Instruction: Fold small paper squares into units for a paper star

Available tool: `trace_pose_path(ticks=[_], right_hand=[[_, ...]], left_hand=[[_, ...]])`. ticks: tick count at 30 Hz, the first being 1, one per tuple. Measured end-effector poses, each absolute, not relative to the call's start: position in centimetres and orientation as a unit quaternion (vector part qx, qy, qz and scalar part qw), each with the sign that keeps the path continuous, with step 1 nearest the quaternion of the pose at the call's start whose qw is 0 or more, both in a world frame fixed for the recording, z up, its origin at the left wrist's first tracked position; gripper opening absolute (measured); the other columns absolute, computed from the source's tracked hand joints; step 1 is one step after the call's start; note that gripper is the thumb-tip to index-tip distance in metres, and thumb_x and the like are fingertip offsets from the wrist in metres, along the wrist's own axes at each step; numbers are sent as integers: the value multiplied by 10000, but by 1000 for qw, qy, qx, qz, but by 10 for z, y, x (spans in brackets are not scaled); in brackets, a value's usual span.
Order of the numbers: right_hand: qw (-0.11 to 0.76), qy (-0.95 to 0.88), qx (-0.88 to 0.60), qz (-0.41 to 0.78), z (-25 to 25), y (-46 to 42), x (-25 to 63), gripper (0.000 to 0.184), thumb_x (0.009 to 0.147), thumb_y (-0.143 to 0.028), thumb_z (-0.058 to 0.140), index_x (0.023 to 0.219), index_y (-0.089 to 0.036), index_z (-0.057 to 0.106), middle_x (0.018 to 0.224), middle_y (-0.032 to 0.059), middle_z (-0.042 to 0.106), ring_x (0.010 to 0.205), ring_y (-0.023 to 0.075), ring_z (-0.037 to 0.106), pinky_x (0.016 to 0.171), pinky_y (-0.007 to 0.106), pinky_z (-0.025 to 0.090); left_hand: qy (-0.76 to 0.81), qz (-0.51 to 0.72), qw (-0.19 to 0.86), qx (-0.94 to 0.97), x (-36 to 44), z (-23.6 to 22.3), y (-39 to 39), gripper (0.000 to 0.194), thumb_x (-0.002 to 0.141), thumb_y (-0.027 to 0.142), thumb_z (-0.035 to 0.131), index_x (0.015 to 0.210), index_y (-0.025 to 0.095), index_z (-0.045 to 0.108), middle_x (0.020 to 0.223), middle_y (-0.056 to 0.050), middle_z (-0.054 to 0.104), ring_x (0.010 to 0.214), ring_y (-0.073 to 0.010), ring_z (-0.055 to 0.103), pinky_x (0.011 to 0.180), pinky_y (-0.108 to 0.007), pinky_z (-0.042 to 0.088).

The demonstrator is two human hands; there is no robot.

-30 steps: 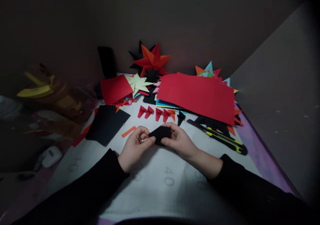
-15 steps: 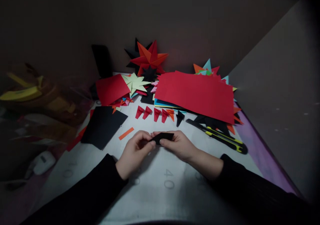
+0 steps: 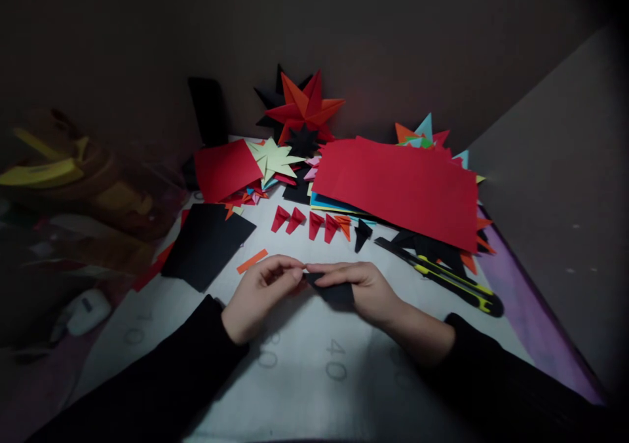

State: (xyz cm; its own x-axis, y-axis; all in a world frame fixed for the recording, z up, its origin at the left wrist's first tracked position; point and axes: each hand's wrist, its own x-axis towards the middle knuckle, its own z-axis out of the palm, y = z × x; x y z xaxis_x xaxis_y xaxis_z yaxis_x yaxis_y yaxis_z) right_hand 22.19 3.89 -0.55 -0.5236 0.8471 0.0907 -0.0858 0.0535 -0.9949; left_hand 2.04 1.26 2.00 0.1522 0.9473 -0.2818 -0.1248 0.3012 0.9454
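Observation:
A small folded piece of black paper [image 3: 337, 292] is held above the white mat. My right hand [image 3: 371, 292] grips it, fingers over the top and thumb hidden. At its left tip, my left hand [image 3: 268, 293] pinches with thumb and forefinger. Just beyond the hands lies a row of folded red pieces [image 3: 316, 225], with an orange folded piece [image 3: 344, 225] and a black folded piece [image 3: 362, 234] at its right end. An orange paper strip [image 3: 252, 261] lies close to my left hand.
A yellow-and-black box cutter [image 3: 442, 278] lies to the right. Large red sheets [image 3: 398, 187] cover other papers behind. Black sheets [image 3: 206, 246] and a red sheet [image 3: 228, 171] are at left. Paper stars [image 3: 304, 105] stand by the wall; a white charger [image 3: 88, 312] sits far left.
The black paper has been turned, its body now hanging lower toward me. My right hand's fingers have come over the top of it. The whole view has shifted slightly.

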Motion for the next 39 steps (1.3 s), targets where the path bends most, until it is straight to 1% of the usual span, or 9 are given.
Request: trace_pose_path(ticks=[4,10,14,17,20,23,27,32,39], right_hand=[[384,-697,-272,541,-4,38,223,355,784,-52,628,964,-338,737,1133,6,696,1012,164,679,911,326,546],[386,-728,-257,505,-4,36,223,378,826,-66,556,1042,-333,714,1185,-2,674,1072,153,649,955,329,522],[384,-676,-260,573,-4,34,225,313,909,-195,463,1120,-278,679,1257,35,635,1183,190,579,1039,401,448],[403,-621,-279,612,-5,32,221,328,919,-340,491,1217,-248,592,1242,79,642,1135,214,612,964,405,502],[379,-669,-346,538,-5,29,214,344,802,-329,671,1129,-228,640,1083,75,715,967,207,686,854,345,554],[359,-721,-401,436,-1,28,209,159,777,-248,677,928,-221,721,901,36,754,822,177,706,788,291,555],[353,-708,-418,446,2,30,209,102,800,-240,637,821,-222,735,791,7,753,718,153,695,695,251,540],[355,-653,-429,513,1,33,210,107,786,-277,648,759,-197,715,737,12,730,688,157,666,648,253,513],[325,-683,-423,498,4,34,210,258,849,-286,538,624,-177,604,576,-18,598,572,118,556,545,223,415]], left_hand=[[514,377,623,453,19,21,14,222,780,351,644,719,141,608,580,21,583,547,-91,505,554,-220,405],[558,341,538,533,20,18,13,233,841,362,535,737,156,569,544,48,478,491,-87,404,478,-213,333],[571,377,408,604,18,17,13,205,880,313,486,752,166,550,621,24,513,559,-105,458,525,-223,372],[547,392,295,679,17,17,12,171,875,228,498,719,169,539,668,7,547,609,-111,500,570,-224,396],[505,389,235,734,18,17,8,144,862,174,523,719,170,541,657,11,545,594,-105,504,552,-208,392],[479,389,210,758,20,15,5,119,866,158,534,750,168,557,668,7,557,602,-104,517,547,-201,395],[469,396,207,762,22,16,4,118,879,158,522,773,169,572,687,-7,583,633,-113,541,568,-208,410],[493,362,278,740,25,20,5,102,870,245,549,828,171,604,736,-26,618,636,-126,552,573,-228,421],[548,390,380,635,26,22,12,189,832,272,545,676,169,577,633,6,579,586,-117,508,562,-222,395]])
